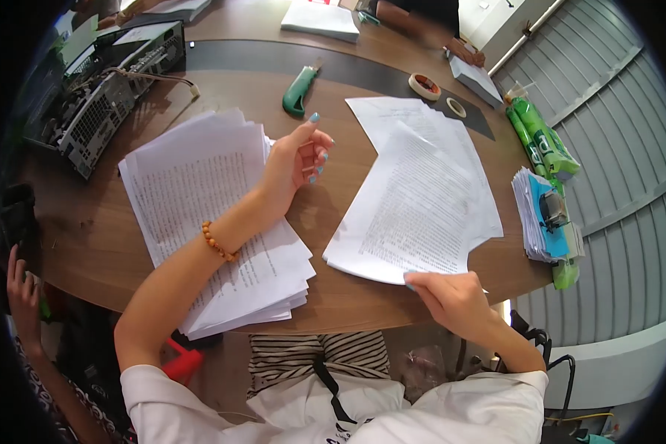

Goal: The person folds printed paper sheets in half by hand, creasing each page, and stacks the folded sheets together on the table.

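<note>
My left hand (302,159) hovers over the right side of a thick stack of printed sheets (200,174), its thumb raised and its fingers loosely curled and apart, with nothing in them. The forearm crosses that stack and hides part of it. My right hand (455,300) pinches the near edge of a printed paper sheet (414,207) between thumb and fingers. This sheet lies over other fanned-out printed pages (392,111) on the right. Both piles rest on the brown wooden table (333,314).
A green-handled cutter (300,92) lies beyond my left hand. Tape rolls (425,86) sit behind the right pages. Green packages (540,140) and a clipped paper bundle (539,214) line the right edge. An open metal computer case (103,96) stands left. Other people's hands (466,53) are nearby.
</note>
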`<action>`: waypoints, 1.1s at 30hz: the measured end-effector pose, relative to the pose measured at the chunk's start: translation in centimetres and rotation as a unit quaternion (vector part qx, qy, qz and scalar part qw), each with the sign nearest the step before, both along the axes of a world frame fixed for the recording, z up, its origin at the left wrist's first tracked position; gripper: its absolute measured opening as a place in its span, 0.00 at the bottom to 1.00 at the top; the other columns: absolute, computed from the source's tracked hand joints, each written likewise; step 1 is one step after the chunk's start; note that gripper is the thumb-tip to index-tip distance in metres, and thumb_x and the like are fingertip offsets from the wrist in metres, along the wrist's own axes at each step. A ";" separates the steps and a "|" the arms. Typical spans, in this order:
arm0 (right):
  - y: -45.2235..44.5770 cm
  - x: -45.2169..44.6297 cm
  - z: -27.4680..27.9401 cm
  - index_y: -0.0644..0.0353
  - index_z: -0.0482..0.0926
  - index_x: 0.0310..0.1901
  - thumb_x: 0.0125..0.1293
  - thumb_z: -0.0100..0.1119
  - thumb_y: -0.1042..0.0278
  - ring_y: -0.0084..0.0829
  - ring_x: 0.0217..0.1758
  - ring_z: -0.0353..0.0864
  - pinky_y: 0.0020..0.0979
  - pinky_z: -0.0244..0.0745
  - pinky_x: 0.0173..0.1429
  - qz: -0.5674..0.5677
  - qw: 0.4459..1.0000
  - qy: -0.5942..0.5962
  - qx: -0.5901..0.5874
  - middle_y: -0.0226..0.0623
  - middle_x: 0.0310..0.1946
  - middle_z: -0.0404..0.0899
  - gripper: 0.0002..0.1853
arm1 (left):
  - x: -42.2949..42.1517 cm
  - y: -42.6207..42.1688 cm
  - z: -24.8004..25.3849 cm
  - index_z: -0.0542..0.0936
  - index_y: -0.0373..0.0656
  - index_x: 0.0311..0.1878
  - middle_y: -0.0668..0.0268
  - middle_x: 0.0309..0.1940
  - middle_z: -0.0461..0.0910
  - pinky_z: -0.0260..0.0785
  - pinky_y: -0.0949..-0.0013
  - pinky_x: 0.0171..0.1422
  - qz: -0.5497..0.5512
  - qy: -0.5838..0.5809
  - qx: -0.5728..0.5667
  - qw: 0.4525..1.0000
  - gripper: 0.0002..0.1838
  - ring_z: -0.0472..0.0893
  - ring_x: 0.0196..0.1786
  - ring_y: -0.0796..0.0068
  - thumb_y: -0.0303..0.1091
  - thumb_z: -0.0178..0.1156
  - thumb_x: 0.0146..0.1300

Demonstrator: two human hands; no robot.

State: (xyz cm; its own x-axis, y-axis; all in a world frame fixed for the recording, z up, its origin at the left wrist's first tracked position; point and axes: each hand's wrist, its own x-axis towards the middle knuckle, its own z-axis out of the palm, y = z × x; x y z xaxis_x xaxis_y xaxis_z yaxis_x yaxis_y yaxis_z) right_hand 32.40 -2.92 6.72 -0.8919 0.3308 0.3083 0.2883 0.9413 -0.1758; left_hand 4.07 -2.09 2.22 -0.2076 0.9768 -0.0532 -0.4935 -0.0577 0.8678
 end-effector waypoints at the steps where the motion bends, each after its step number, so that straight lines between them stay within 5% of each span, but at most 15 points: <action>1: -0.8 0.3 0.7 0.63 0.76 0.34 0.54 0.59 0.80 0.31 0.18 0.76 0.28 0.69 0.20 0.007 1.000 0.002 -0.028 0.34 0.17 0.75 0.06 | 0.0 -0.1 0.1 0.73 0.49 0.30 0.79 0.21 0.67 0.55 0.81 0.30 -0.004 -0.004 -0.007 1.000 0.18 0.67 0.26 0.88 0.54 0.49 0.62; 4: -2.7 1.7 2.2 0.64 0.76 0.37 0.52 0.61 0.81 0.31 0.23 0.80 0.26 0.73 0.24 0.013 0.996 -0.007 -0.091 0.36 0.23 0.79 0.10 | 0.3 -0.2 0.2 0.78 0.45 0.29 0.75 0.22 0.73 0.59 0.80 0.32 -0.035 0.032 0.013 0.999 0.19 0.70 0.28 0.88 0.52 0.51 0.63; 6: -3.9 2.2 3.1 0.64 0.76 0.40 0.51 0.61 0.82 0.32 0.27 0.81 0.26 0.76 0.29 0.001 0.991 -0.023 -0.133 0.37 0.27 0.80 0.12 | 0.6 -0.2 0.0 0.80 0.40 0.33 0.69 0.28 0.79 0.65 0.77 0.37 -0.103 0.231 0.113 0.961 0.20 0.75 0.34 0.83 0.48 0.52 0.64; 10: -5.0 3.3 4.5 0.64 0.75 0.42 0.52 0.61 0.82 0.33 0.31 0.81 0.27 0.77 0.33 -0.030 0.981 -0.055 -0.182 0.38 0.32 0.79 0.14 | 2.3 -0.4 -1.0 0.81 0.35 0.38 0.63 0.35 0.81 0.68 0.74 0.42 -0.190 0.272 0.167 0.928 0.18 0.77 0.38 0.77 0.43 0.54 0.63; 12: -4.9 3.9 4.8 0.64 0.75 0.42 0.52 0.62 0.82 0.31 0.30 0.82 0.26 0.77 0.33 -0.040 0.978 -0.074 -0.189 0.38 0.32 0.80 0.14 | 2.4 -0.5 -1.4 0.81 0.35 0.42 0.60 0.37 0.81 0.68 0.73 0.47 -0.223 0.426 0.204 0.853 0.17 0.77 0.40 0.73 0.40 0.57 0.60; 17: -4.1 4.1 5.4 0.64 0.75 0.43 0.49 0.65 0.81 0.27 0.28 0.83 0.23 0.76 0.32 -0.082 0.972 -0.061 -0.212 0.36 0.28 0.82 0.17 | 2.3 -0.7 -0.7 0.82 0.37 0.42 0.58 0.38 0.81 0.68 0.71 0.49 -0.257 0.444 0.168 0.842 0.16 0.78 0.42 0.70 0.40 0.59 0.58; 20: -2.6 4.0 5.9 0.65 0.75 0.43 0.48 0.67 0.81 0.26 0.28 0.82 0.23 0.75 0.35 -0.093 0.961 -0.047 -0.257 0.32 0.25 0.82 0.18 | 2.3 -1.1 0.1 0.82 0.41 0.42 0.60 0.44 0.80 0.62 0.65 0.60 -0.280 0.472 0.194 0.813 0.12 0.75 0.51 0.67 0.35 0.58 0.58; 22: -0.9 4.1 6.4 0.65 0.78 0.38 0.45 0.67 0.82 0.23 0.30 0.81 0.23 0.74 0.39 -0.112 0.899 0.000 -0.424 0.33 0.27 0.82 0.15 | 2.4 -1.2 0.3 0.82 0.40 0.42 0.60 0.43 0.80 0.60 0.65 0.61 -0.287 0.484 0.191 0.804 0.14 0.75 0.50 0.65 0.40 0.55 0.61; 25: 2.5 4.1 6.3 0.65 0.80 0.32 0.44 0.66 0.85 0.21 0.33 0.80 0.22 0.73 0.41 -0.102 0.854 0.089 -0.502 0.36 0.30 0.82 0.11 | 2.2 -0.7 -0.9 0.82 0.37 0.40 0.60 0.42 0.80 0.59 0.67 0.61 -0.305 0.401 0.147 0.851 0.20 0.75 0.49 0.66 0.44 0.47 0.67; 28: 5.1 2.3 6.4 0.65 0.81 0.30 0.47 0.62 0.84 0.22 0.34 0.79 0.23 0.72 0.42 -0.158 0.926 0.083 -0.334 0.38 0.32 0.82 0.07 | 2.4 -0.9 -0.5 0.82 0.36 0.39 0.56 0.37 0.81 0.64 0.69 0.56 -0.253 0.373 0.137 0.882 0.29 0.76 0.44 0.65 0.51 0.39 0.69; 30: 7.1 0.7 6.1 0.63 0.82 0.34 0.52 0.59 0.80 0.24 0.33 0.79 0.24 0.72 0.44 -0.157 0.981 0.019 -0.114 0.36 0.31 0.82 0.07 | 2.3 -1.0 -0.5 0.79 0.36 0.42 0.56 0.38 0.80 0.62 0.68 0.58 -0.234 0.361 0.122 0.895 0.27 0.76 0.45 0.63 0.50 0.39 0.70; 32: 8.9 -0.4 4.7 0.61 0.82 0.36 0.55 0.57 0.77 0.26 0.34 0.79 0.26 0.73 0.44 -0.129 0.979 0.029 -0.153 0.34 0.31 0.82 0.07 | 2.5 -0.8 -0.8 0.77 0.36 0.45 0.56 0.40 0.79 0.61 0.68 0.60 -0.213 0.349 0.105 0.906 0.25 0.76 0.45 0.62 0.49 0.38 0.70; 33: 9.6 -1.0 4.0 0.61 0.82 0.36 0.55 0.57 0.77 0.26 0.34 0.79 0.26 0.73 0.44 -0.127 0.980 0.031 -0.153 0.34 0.31 0.82 0.07 | 2.8 -0.5 -1.2 0.74 0.38 0.48 0.57 0.44 0.78 0.59 0.66 0.62 -0.115 0.337 0.151 0.922 0.22 0.75 0.48 0.60 0.48 0.43 0.69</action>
State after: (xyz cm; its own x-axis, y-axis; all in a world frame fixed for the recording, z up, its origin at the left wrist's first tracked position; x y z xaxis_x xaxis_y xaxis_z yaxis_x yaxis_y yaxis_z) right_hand 31.43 6.68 10.67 -0.7518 0.6247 0.2110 0.4864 0.7416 -0.4620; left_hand 6.86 -2.60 0.98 0.1204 0.9483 0.2935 0.1225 -0.3076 0.9436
